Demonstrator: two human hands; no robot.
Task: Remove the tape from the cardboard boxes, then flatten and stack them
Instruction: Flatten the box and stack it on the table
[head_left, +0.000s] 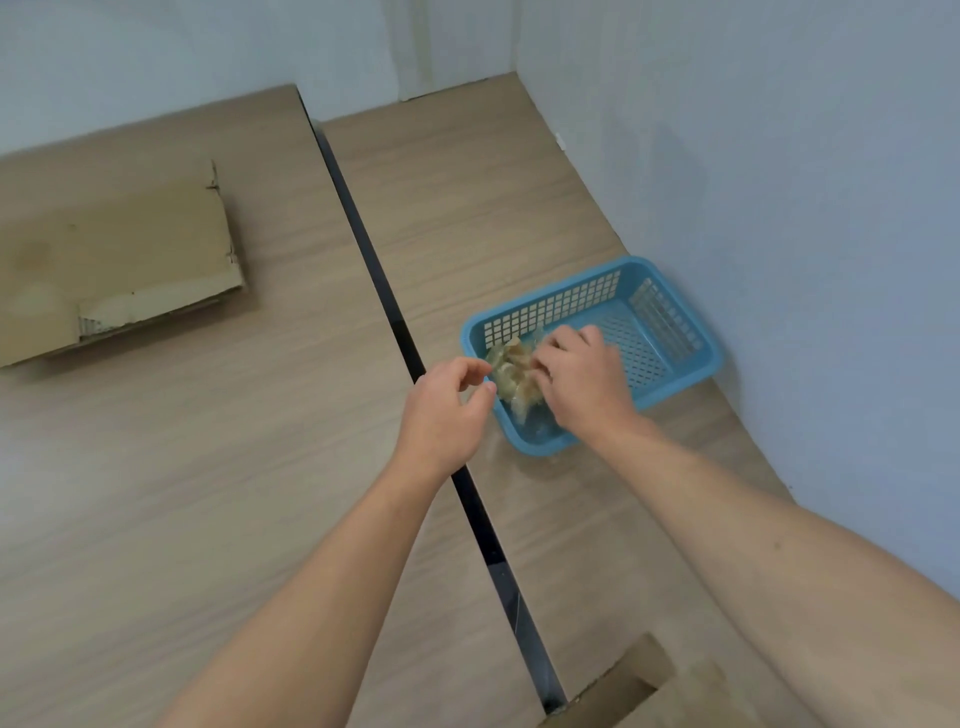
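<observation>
The crumpled tape wad (511, 376) sits in the near-left corner of the blue plastic basket (670, 387). The right hand (582, 379) grasps it with curled fingers, while the left hand (447, 405) is just beside it, fingers curled — whether its fingertips pinch the tape cannot be told. The flattened cardboard box (119, 260) lies well apart on the left wooden tabletop (208, 467) — another cardboard piece (623, 686) shows at the bottom edge.

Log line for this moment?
discarding tape | right hand: grips tape wad over blue basket | left hand: at wad, contact unclear | flattened box: lies far left
</observation>
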